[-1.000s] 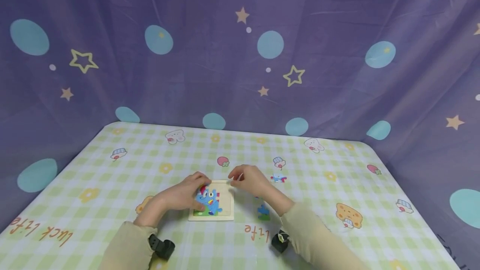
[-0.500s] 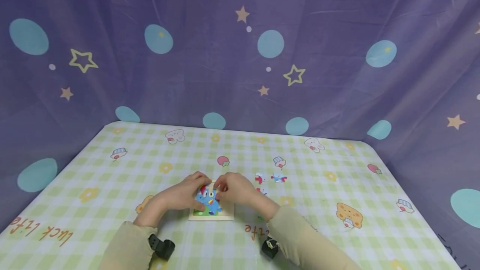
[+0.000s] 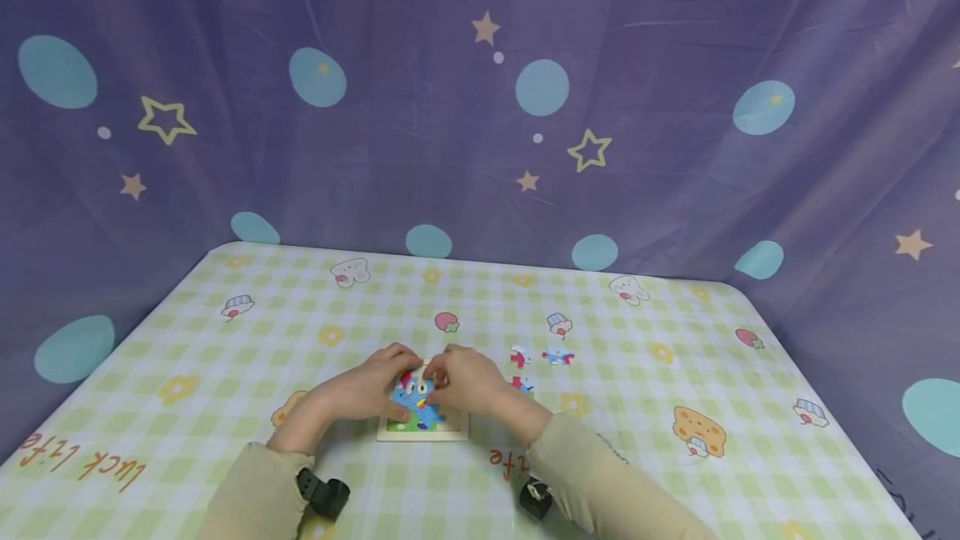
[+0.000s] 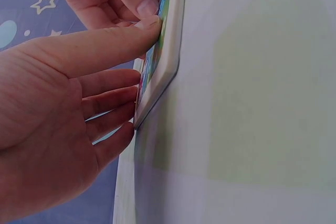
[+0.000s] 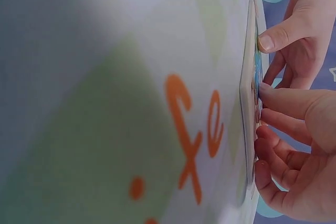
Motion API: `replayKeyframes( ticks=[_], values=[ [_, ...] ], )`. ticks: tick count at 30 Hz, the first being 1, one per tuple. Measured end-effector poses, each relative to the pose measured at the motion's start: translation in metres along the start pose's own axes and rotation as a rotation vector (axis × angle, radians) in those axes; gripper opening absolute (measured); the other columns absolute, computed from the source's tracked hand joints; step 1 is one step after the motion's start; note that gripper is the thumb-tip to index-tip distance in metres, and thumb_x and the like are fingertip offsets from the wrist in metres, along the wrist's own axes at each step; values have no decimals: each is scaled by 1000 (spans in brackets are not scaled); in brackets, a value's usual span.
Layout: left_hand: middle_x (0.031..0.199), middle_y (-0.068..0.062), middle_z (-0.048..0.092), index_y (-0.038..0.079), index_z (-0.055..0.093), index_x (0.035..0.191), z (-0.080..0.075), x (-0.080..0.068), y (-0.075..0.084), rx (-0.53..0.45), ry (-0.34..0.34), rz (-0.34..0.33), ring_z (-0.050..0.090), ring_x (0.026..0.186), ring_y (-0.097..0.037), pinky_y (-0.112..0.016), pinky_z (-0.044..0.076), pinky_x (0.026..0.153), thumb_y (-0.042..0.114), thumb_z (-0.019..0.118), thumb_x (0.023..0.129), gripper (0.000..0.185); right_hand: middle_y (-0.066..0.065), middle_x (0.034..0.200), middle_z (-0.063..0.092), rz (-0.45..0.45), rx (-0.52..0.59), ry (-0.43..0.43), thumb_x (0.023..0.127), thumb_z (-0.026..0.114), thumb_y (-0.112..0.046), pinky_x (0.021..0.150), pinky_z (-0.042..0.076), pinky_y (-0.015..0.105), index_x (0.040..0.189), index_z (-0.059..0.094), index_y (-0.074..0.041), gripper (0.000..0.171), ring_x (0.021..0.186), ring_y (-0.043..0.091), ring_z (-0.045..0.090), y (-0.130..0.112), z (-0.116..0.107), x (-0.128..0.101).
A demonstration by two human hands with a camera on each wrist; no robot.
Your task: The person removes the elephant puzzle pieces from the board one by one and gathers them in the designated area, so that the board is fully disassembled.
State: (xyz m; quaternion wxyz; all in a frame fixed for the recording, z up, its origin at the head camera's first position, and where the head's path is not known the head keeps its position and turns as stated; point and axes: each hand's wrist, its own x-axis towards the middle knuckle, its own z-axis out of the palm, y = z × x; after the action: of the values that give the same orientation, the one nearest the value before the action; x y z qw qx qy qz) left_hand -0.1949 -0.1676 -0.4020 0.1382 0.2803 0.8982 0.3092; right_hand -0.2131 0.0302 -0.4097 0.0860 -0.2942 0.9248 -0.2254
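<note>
A small wooden jigsaw puzzle board [image 3: 423,437] lies on the table, its blue cartoon animal picture [image 3: 427,417] partly filled in over green ground. My left hand [image 3: 365,387] holds the board at its left side. In the left wrist view the left thumb [image 4: 131,39] presses on the picture and the fingers [image 4: 113,109] meet the board's edge. Over the upper right of the picture, my right hand [image 3: 471,382] pinches a puzzle piece between thumb and forefinger, the piece mostly hidden by the fingertips. In the right wrist view the right thumb [image 5: 286,99] touches down at the picture's surface.
Right of the board lie loose puzzle pieces: a red and white one [image 3: 519,357], a blue and red one [image 3: 557,356] and another [image 3: 522,386] beside the right wrist. A checked cloth [image 3: 637,482] covers the table. A purple curtain [image 3: 420,148] hangs behind.
My right hand has moved left from the board's upper right corner onto the picture, uncovering loose pieces behind it. In the last half second it shifts only slightly. The left hand stays put.
</note>
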Motion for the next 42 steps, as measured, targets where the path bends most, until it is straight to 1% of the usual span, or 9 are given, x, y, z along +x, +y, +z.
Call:
replayKeyframes(
  ticks=[9, 11, 14, 17, 20, 22, 27, 35, 42],
  values=[
    [131, -14, 46, -5, 53, 134, -1, 0, 0, 4, -2, 15, 45, 119, -34, -52, 40, 100, 17, 82, 81, 64, -5, 89, 57, 16, 9, 3, 83, 82, -22, 67, 45, 22, 100, 73, -14, 20, 75, 6, 54, -1, 0, 0],
    [131, -14, 46, -5, 53, 134, -1, 0, 0, 5, -3, 13, 45, 120, -34, -52, 41, 100, 16, 80, 83, 62, -5, 89, 57, 18, 14, 3, 83, 82, -21, 68, 45, 22, 100, 73, -14, 20, 75, 6, 55, -2, 0, 0],
    [132, -15, 46, -5, 53, 134, -1, 0, 0, 8, -1, 9, 45, 122, -35, -52, 40, 101, 12, 74, 88, 53, -5, 89, 58, 20, 14, 4, 83, 82, -21, 68, 46, 22, 100, 73, -14, 21, 76, 7, 55, -3, 0, 0],
    [131, -15, 47, -5, 54, 133, -2, 0, 1, 19, 8, 11, 45, 123, -36, -53, 39, 101, 5, 63, 95, 41, -5, 90, 58, 17, 4, 7, 83, 82, -22, 69, 45, 22, 100, 73, -14, 20, 77, 7, 55, -3, -1, 0],
    [130, -14, 48, -4, 55, 132, -2, -1, 1, 30, 15, 17, 46, 122, -35, -54, 39, 102, 1, 55, 97, 35, -5, 89, 58, 13, -3, 6, 83, 82, -22, 69, 45, 22, 99, 72, -14, 20, 77, 7, 54, -3, 0, 0],
    [129, -13, 48, -4, 55, 132, -2, -1, 1, 29, 14, 16, 46, 121, -35, -53, 39, 101, 0, 56, 97, 35, -5, 89, 58, 13, -2, 5, 83, 82, -22, 69, 45, 22, 99, 72, -14, 20, 76, 6, 54, -3, 0, 0],
    [129, -13, 48, -3, 56, 131, -2, -1, 2, 31, 15, 10, 47, 120, -34, -51, 41, 100, 0, 66, 90, 41, -4, 88, 58, 13, 20, 9, 83, 82, -21, 68, 45, 22, 98, 72, -14, 20, 75, 7, 55, -3, -1, 0],
    [129, -12, 49, -2, 58, 128, -2, 1, 4, 54, 30, -7, 48, 119, -32, -50, 42, 99, -2, 68, 88, 41, -5, 87, 59, 14, 31, 16, 82, 83, -21, 67, 45, 22, 98, 71, -15, 21, 75, 7, 55, -1, -1, 1],
    [129, -12, 49, -2, 57, 128, -1, 1, 4, 43, 28, -5, 47, 118, -32, -49, 42, 98, -2, 67, 87, 42, -5, 84, 61, 6, 59, 16, 81, 84, -20, 67, 45, 22, 95, 70, -14, 21, 74, 6, 55, 0, -1, 2]
  ],
)
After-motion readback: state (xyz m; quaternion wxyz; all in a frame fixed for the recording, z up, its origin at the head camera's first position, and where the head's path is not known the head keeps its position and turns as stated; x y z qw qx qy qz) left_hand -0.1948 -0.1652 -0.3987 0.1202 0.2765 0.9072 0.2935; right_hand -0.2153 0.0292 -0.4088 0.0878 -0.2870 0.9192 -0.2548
